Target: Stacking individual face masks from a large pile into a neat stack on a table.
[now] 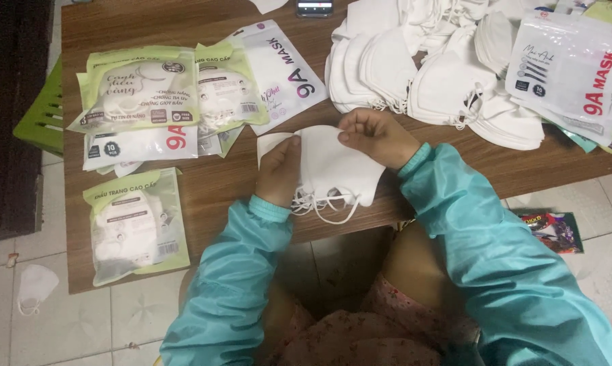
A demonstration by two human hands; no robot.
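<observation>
Seen from above, a person in teal sleeves holds a small stack of white masks (333, 166) at the near edge of a wooden surface (218, 183). The left hand (279, 169) pinches the stack's left end; the right hand (377, 135) pinches its top edge, both grips closed on it. Loose masks (428, 74) heap at 1 o'clock, filled packets (143, 102) lie at 10 o'clock. The step looks like squaring the stack; bagging it would call for an empty packet.

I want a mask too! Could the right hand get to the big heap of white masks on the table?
Probably yes. The right hand holds a small stack of white folded masks, but the big heap of white masks lies just beyond it on the wooden table, nothing between.
</observation>
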